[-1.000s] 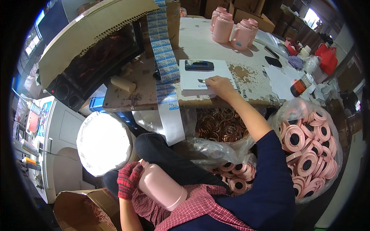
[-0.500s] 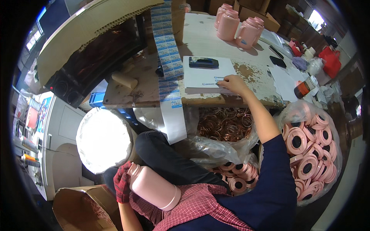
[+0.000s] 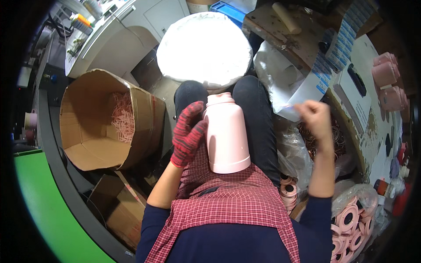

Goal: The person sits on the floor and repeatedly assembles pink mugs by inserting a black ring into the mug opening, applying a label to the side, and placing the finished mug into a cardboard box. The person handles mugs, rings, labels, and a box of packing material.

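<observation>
Crowded workshop: a seated person with a cluttered counter (image 3: 351,144) on the right side. The pale pink plastic jug (image 3: 226,133) lies on the person's lap, long axis running away from the body, capped neck far, wide base near the red checked apron (image 3: 232,201). The left hand (image 3: 187,133), in a red-and-black knit glove, presses against the jug's left flank, its fingers (image 3: 193,113) curved around the wall. The bare right hand (image 3: 316,118) hangs apart to the right, fingers pinching the edge of a small blue-and-white label (image 3: 289,106). The left hand is nearer. An open cardboard box (image 3: 83,153) stands at left.
</observation>
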A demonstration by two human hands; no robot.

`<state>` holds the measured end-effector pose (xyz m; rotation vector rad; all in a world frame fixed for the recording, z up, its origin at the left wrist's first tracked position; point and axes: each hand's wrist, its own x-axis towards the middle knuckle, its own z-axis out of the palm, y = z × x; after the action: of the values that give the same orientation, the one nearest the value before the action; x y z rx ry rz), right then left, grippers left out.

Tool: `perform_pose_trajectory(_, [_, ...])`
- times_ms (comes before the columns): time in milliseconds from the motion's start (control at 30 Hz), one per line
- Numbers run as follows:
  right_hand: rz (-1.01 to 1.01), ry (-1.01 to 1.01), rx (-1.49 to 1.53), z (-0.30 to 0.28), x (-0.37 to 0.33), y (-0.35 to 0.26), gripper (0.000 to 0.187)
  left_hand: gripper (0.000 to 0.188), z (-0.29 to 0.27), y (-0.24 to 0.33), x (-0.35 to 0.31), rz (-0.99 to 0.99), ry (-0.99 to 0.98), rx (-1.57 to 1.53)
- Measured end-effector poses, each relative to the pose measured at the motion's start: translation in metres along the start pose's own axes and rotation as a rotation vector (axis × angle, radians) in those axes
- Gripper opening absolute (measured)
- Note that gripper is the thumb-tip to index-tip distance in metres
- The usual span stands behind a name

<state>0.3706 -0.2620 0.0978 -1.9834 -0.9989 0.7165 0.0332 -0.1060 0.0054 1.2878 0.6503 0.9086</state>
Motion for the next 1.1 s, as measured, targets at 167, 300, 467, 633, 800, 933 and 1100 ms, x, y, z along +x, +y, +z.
perform_pose_trajectory(167, [-0.024, -0.314, 0.262, 0.112, -0.006, -0.023, 0.034, 0.062, 0.018, -0.005, -0.008, -0.047, -0.012, 0.059])
perform_pose_trajectory(300, [0.037, -0.34, 0.231, 0.128, 0.001, -0.024, 0.034, 0.058, 0.021, -0.006, -0.002, -0.034, -0.025, 0.094])
perform_pose_trajectory(467, [0.022, -0.335, 0.197, 0.129, 0.005, -0.017, 0.034, 0.051, 0.019, -0.013, -0.001, 0.043, -0.034, 0.119])
perform_pose_trajectory(633, [0.056, -0.347, 0.205, 0.132, 0.008, -0.015, 0.034, 0.047, 0.014, -0.017, -0.003, 0.012, -0.032, 0.055])
perform_pose_trajectory(800, [0.068, -0.37, 0.232, 0.129, 0.009, -0.018, 0.031, 0.045, 0.016, -0.017, -0.004, 0.054, -0.026, 0.064])
perform_pose_trajectory(933, [0.071, -0.372, 0.208, 0.129, 0.006, -0.018, 0.031, 0.043, 0.018, -0.015, -0.004, 0.047, -0.007, 0.013])
perform_pose_trajectory(1100, [0.066, -0.366, 0.204, 0.128, 0.006, -0.019, 0.032, 0.041, 0.02, -0.005, -0.003, -0.057, 0.02, -0.177])
